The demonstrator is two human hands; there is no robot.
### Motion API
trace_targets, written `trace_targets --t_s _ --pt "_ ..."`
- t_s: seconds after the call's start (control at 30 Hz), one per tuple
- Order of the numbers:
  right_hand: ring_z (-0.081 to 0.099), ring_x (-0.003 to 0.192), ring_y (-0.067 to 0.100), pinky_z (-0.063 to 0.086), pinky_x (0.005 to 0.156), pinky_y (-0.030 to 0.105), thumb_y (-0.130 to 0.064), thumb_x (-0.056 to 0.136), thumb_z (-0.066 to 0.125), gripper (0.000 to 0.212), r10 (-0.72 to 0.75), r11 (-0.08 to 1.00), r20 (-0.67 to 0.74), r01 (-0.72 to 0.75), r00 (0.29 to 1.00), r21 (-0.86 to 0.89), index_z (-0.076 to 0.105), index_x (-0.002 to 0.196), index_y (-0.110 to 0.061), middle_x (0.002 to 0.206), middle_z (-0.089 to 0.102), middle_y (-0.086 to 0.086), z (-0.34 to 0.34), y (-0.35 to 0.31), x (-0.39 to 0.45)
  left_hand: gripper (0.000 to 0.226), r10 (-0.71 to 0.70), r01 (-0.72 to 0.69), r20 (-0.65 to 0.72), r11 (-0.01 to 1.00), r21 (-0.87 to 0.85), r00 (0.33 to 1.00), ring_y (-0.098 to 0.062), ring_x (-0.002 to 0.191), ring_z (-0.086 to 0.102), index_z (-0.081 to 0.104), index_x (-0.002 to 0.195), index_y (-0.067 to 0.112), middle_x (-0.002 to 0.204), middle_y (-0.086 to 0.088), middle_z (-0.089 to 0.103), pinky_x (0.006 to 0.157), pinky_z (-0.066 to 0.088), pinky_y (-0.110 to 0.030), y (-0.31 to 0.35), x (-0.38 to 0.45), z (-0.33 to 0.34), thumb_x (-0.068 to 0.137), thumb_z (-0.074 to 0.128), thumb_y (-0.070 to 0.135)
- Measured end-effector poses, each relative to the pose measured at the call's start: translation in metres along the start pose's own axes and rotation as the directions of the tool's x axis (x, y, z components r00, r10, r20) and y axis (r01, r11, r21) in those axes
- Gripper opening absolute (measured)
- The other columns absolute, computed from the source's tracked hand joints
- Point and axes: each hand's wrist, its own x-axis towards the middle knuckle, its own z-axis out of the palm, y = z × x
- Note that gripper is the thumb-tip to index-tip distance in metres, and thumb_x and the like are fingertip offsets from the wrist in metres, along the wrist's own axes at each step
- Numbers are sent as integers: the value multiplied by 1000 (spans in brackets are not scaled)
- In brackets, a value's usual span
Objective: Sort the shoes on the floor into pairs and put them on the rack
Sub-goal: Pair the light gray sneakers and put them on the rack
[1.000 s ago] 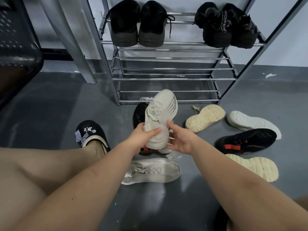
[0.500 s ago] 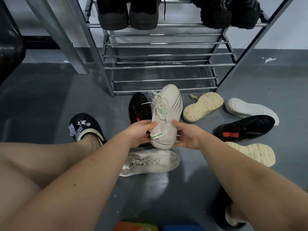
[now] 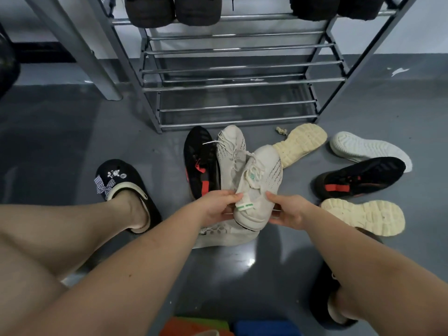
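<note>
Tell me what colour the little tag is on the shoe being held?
Green and white, on the heel tab of the cream shoe; the head view shows it.

The rack (image 3: 232, 86) is of metal, its thin rods shiny and smooth. The floor (image 3: 72, 132) looks painted grey, smooth, with a soft gloss. The cream sneaker (image 3: 260, 185) is of knitted cloth, matt, with cloth laces. The black sneaker (image 3: 200, 163) has a matt woven mesh with orange patches. The upturned sole (image 3: 300, 144) looks like pale rubber, rough and ridged. The black slipper (image 3: 121, 180) looks smooth and matt, with a checked cloth bow.
</note>
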Motion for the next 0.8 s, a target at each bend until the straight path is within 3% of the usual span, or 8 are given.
trace_targets --t_s 0.1,0.27,0.47,0.53,0.6,0.63,0.73,0.8 --pt "61 82 20 51 65 33 -21 91 62 26 -31 999 -75 32 997 3 58 111 -6 94 65 7 -11 -5 9 28 6 -6 -18 1000 -1 1000 -19 95 64 59 120 8 102 -5 67 91 51 -31 0 11 14 94 55 19" --pt "59 99 25 49 84 38 -23 93 60 35 -78 997 -129 77 989 -11 56 122 -4 111 63 10 -21 -16 21 31 15 -15 -25 1000 -9 1000 -25 109 61 55 125 10 115 -10 64 95 50 -37 6 30 29 95 53 15" --pt "60 98 24 47 78 35 -23 92 60 36 -109 994 -141 108 984 -14 57 124 -5 110 63 8 -20 -21 35 32 -21 19 -91 1000 -22 996 -22 110 59 55 128 14 121 -7 62 99 47 -36 4 52 28 96 51 15" --pt "61 99 25 48 78 35 -24 92 61 37 -137 991 -161 134 977 -30 57 124 -4 112 64 9 -20 -24 41 32 24 -23 -142 1000 8 990 -21 108 60 55 128 12 117 -4 63 100 47 -37 5 57 30 96 51 15" --pt "63 100 28 50 79 37 -23 91 62 38 -188 981 -194 174 963 -84 58 123 -2 113 65 11 -21 -29 49 35 171 -109 -319 973 202 932 -18 110 58 55 129 11 119 0 61 100 45 -32 7 62 29 94 54 14" --pt "63 101 30 51 79 37 -23 91 62 38 -217 974 -214 196 952 -113 59 123 -2 113 65 11 -21 -32 53 36 247 -119 -428 945 304 869 -19 113 57 55 128 11 124 -1 60 99 42 -29 7 65 27 93 54 14" --pt "63 102 30 52 83 37 -20 92 61 37 -285 953 -263 245 922 -176 59 125 -3 111 65 11 -22 -39 62 39 322 -18 -601 890 456 731 -24 124 49 53 131 15 137 -5 49 104 38 -31 4 71 18 93 50 18" --pt "63 105 31 52 92 41 -20 92 61 37 -300 948 -281 251 912 -197 59 126 -5 116 66 12 -23 -41 67 42 291 97 -618 851 516 730 -27 126 47 51 134 16 138 -8 48 107 38 -35 0 77 9 92 47 19"
